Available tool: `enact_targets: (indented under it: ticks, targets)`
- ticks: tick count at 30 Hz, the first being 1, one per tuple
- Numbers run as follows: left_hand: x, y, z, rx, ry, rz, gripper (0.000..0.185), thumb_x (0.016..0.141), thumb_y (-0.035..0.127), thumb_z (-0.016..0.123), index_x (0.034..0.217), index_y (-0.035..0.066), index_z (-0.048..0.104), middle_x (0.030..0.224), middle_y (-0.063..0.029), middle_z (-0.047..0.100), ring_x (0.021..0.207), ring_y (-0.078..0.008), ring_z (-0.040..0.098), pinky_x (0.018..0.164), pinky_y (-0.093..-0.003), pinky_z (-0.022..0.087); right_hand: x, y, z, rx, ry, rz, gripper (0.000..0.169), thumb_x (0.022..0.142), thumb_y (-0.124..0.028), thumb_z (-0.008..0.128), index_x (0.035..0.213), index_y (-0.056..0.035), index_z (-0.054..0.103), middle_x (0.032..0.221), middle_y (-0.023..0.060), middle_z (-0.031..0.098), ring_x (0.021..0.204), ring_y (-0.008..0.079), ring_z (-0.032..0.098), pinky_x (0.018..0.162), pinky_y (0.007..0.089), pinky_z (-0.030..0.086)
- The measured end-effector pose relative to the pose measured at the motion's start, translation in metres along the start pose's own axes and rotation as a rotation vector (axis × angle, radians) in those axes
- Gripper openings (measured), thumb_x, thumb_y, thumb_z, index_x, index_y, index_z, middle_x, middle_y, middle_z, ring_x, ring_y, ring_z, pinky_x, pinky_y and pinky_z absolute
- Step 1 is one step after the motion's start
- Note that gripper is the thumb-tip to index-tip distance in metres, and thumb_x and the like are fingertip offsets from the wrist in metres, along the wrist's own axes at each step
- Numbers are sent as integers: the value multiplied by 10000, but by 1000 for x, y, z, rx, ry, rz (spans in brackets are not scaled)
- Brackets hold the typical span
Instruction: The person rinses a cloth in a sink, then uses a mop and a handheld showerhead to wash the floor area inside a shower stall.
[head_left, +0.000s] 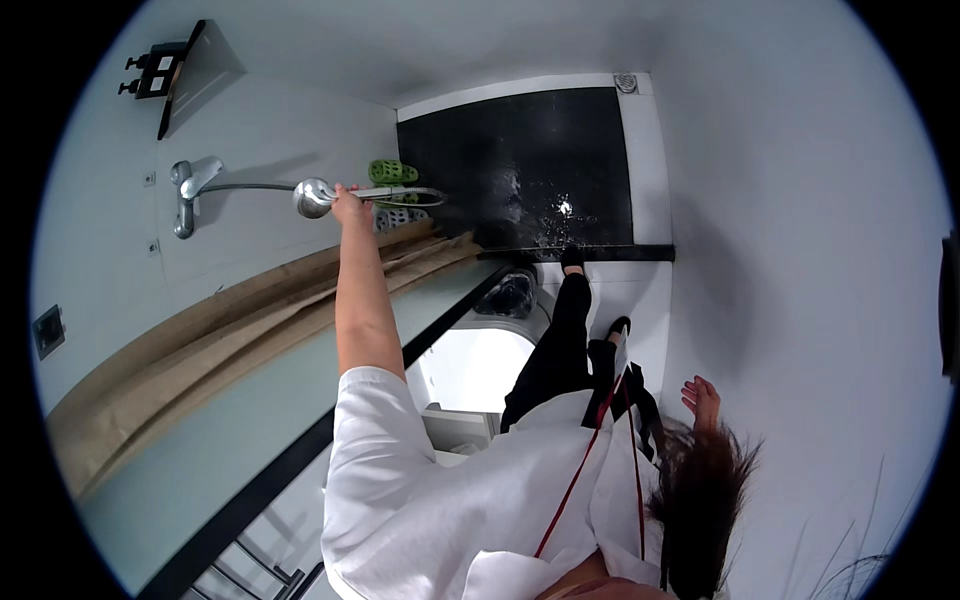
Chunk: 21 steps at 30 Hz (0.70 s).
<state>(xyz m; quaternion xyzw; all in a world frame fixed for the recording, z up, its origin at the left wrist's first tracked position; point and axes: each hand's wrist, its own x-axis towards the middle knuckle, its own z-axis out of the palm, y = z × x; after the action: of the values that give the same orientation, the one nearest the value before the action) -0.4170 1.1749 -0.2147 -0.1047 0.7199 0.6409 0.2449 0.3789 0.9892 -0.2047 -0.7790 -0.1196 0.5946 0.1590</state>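
My left hand (351, 205) is closed around the handle of a chrome handheld shower head (313, 198), just beneath its round head. A metal hose links it with the chrome mixer tap (187, 196) on the left wall, and a loop of hose hangs past the handle's end. Green perforated slippers (388, 172) and a grey pair (397, 218) show beyond my hand, by the wall. Off to the lower right, near the right wall, my right hand (702, 397) hangs with its fingers partly curled and nothing seen in it.
Ahead lies a wet black shower floor (525, 165) with a raised black sill (630, 253) and a corner drain (625, 83). A beige curtain (225, 337) hangs along a frosted glass panel (225, 405). A lined bin (510, 294) stands beside the toilet (480, 360). Dispensers (161, 70) are on the wall.
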Motion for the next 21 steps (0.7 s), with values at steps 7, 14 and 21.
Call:
enact_targets:
  ticks: [7,14,21]
  targets:
    - [47,5,9,-154,-36,-54,416,965,371,376,1190,24,335,1033,-113,493,925,-348,551,839,-579,464,-6,-65,62,-85,-44,-72,324,906,-240,530,1149,-26,547,982,109,638,818,169,633,675,266,499]
    - [32,-9,50,-325,-136,-241,405,964,415,347,1074,31,412,1016,-119,533,939,-339,566,833,-567,475,-6,-60,65,-103,-39,-54,320,902,-223,536,1148,-19,543,950,95,638,800,157,628,656,254,494]
    - [-67,-55,117,-251,-288,-361,369,964,423,332,971,66,425,926,-99,581,952,-368,585,868,-620,430,-11,-48,45,-98,-56,-115,324,899,-221,542,1145,-10,542,939,94,639,790,159,631,653,252,497]
